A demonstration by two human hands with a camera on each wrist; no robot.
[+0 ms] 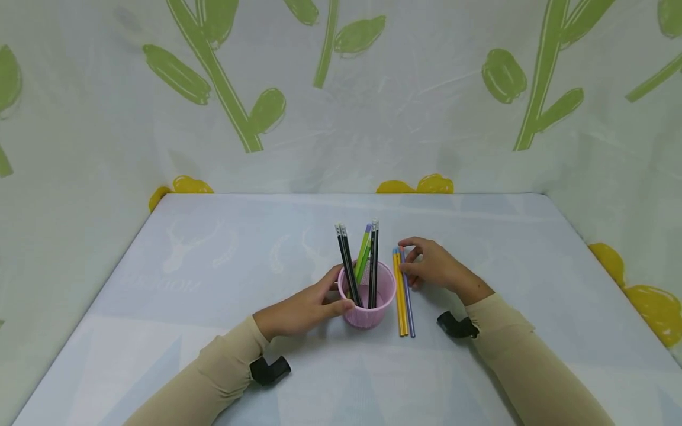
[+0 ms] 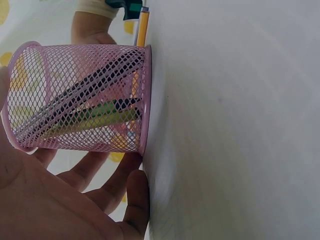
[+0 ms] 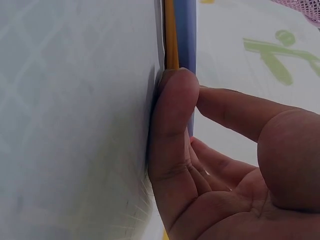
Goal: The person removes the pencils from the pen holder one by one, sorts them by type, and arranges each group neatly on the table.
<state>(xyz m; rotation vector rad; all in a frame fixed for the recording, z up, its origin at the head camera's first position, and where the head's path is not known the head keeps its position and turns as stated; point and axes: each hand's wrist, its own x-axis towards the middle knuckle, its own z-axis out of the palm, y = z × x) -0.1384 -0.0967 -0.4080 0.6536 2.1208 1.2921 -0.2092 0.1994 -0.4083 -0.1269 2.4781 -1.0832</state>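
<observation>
A pink mesh pencil cup (image 1: 364, 319) stands upright on the table, holding several black pencils (image 1: 345, 251) and green pencils (image 1: 364, 254). My left hand (image 1: 306, 305) grips the cup from its left side, thumb at the near rim and fingers behind; the left wrist view shows the fingers around the mesh (image 2: 85, 100). Right of the cup, two yellow pencils (image 1: 401, 302) lie side by side, with a purple pencil (image 1: 408, 307) along their right. My right hand (image 1: 434, 266) pinches the purple pencil near its far end; in the right wrist view fingertips meet at the pencil (image 3: 187, 35).
The pale table (image 1: 186, 272) has faint printed patterns. Around it hangs a white backdrop with green leaf and yellow shapes (image 1: 229, 89). Black wrist mounts (image 1: 270, 371) sit on both sleeves.
</observation>
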